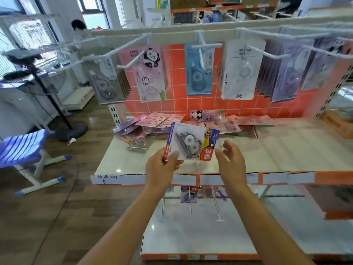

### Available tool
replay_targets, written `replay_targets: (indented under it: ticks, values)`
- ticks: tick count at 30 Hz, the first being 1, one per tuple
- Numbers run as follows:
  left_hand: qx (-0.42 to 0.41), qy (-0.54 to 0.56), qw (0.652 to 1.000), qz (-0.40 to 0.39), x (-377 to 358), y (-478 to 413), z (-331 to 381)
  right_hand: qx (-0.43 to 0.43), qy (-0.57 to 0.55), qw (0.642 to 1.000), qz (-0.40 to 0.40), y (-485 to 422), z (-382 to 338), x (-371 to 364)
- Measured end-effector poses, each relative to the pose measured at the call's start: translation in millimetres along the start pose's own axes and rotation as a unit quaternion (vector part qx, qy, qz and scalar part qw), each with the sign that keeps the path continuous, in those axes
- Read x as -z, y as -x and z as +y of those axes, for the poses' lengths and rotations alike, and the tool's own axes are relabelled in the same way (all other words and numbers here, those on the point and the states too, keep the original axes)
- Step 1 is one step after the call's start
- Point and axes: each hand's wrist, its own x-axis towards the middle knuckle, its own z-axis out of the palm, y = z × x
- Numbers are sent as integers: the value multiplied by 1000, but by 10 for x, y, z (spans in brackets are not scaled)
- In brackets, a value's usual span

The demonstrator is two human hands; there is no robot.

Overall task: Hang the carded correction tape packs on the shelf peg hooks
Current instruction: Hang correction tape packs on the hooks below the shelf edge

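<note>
L hand (162,165) pinches the lower-left corner of a carded correction tape pack (191,143), thumb on the front, fingers behind. The pack is held up over the front part of the white shelf (267,150), tilted, its red "36" sticker reading upside down. R hand (231,159) sits just beside the pack's right edge, fingers spread & loosely bent, holding nothing. Can't tell if a fingertip touches the card.

At the back of the shelf, against the orange tiled panel (177,104), lies a loose pile of packs (152,125), mostly pink & purple, some face down. Above, white peg hooks (131,49) stick out toward the camera. Hanging on them, L to R: a grey pack (105,83), a pink panda pack (149,73), a blue pack (198,71), a white pack (240,71) marked 36, then a dense row of purple packs (286,79).

Under the shelf, lower peg hooks (215,205) carry a single hung pack (188,194) w/ a 36 sticker. Far left: a blue-striped chair (23,150) & a fan stand base (72,131) on a wood floor.
</note>
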Motion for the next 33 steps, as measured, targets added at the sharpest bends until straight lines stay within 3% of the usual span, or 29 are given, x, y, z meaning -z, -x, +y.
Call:
replay_targets:
  ticks: [3,6,12,15,18,20,23,26,33]
  values:
    - [79,111,991,-8,53,152,25,-58,-47,997,-28,134,-11,-91]
    - [120,156,980,-12,143,243,-24,-98,-86,991,-38,220,-10,-141]
    - [176,139,973,-61,433,309,-148,-74,-146,986,-36,373,-38,-62]
    - [158,134,976,-59,557,373,-237,-62,-141,988,-29,468,-5,-34]
    - [143,91,983,-74,677,430,-285,-53,-122,991,-27,567,61,-1]
    - [138,20,982,-128,731,460,-321,-45,-101,993,-27,626,107,11]
    - [131,-97,955,-248,741,530,-443,-48,-92,994,-30,726,189,-18]
    - [149,-132,920,-336,664,639,-612,-56,-83,994,-39,849,285,-61]
    - [158,-208,894,-365,460,791,-1154,-86,-37,993,-74,981,744,-25]
